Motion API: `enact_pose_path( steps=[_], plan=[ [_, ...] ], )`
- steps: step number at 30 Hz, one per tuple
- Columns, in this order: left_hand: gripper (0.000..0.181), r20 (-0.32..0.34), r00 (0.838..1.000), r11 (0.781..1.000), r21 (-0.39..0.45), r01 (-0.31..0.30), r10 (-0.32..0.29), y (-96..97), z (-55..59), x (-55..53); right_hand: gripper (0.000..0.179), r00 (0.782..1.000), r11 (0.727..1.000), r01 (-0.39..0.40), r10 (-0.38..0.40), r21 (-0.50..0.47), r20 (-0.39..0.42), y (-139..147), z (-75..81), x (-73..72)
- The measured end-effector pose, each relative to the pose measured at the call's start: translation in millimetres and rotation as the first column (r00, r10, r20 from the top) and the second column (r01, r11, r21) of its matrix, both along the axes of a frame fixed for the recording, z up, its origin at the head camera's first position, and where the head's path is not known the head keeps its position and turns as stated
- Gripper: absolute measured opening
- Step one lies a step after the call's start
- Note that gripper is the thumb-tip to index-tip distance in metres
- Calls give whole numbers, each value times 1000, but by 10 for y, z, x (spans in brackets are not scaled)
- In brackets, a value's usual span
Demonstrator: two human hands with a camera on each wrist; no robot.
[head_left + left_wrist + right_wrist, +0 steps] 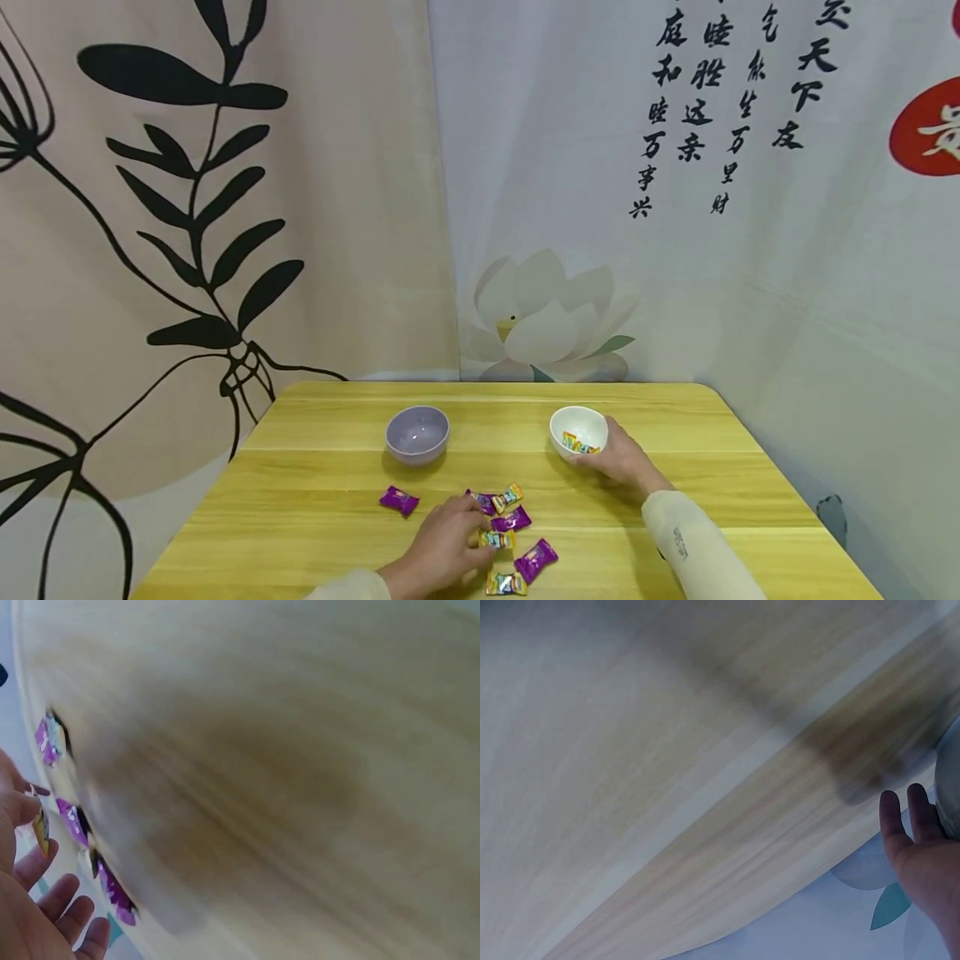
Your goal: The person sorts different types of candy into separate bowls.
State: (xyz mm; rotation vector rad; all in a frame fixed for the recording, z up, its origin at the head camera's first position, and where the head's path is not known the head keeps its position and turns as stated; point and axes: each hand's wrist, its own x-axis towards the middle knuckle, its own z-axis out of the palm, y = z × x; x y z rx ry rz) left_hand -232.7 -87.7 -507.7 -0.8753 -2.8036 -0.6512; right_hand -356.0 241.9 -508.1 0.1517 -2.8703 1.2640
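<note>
My left hand (442, 546) is low over the table and pinches a yellow-wrapped candy (497, 540) between thumb and fingers. In the left wrist view the same candy (40, 829) shows at the fingertips, the other fingers loosely spread. Around that hand lie purple-wrapped candies (512, 520) and yellow ones (506, 582). My right hand (624, 458) holds a white bowl (577, 419) by its right side, thumb at the near side. Inside the bowl rest yellow candies (577, 445). The right wrist view catches only the hand (926, 862) and a sliver of the bowl (949, 776).
A light purple bowl (417, 437) stands at the back left of the wooden table (315, 483). One purple candy (399, 500) lies apart, in front of it. Behind the table's far edge hangs a printed cloth (367, 208).
</note>
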Motion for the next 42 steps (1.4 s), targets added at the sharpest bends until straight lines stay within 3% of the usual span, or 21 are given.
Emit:
enact_pose_path(
  steps=[10, 25, 29, 42],
  plan=[
    [26, -21, 1000, 998, 69, -3, 5, 85, 142, -182, 108, 1000, 1000, 1, -1, 1, -2, 0, -36, -23],
    [23, -61, 997, 996, 73, -48, 52, 407, 346, -492, 103, 999, 1000, -8, 8, 1, -39, 13, -31, -31],
    [23, -92, 994, 996, 64, -58, 64, 502, 371, -583, 103, 999, 1000, -8, 8, 2, -43, 13, -43, -33],
    [25, -82, 989, 989, 101, -111, 119, 849, 446, -947, 97, 998, 997, -41, 37, -69, -60, -8, -17, -11]
  ],
)
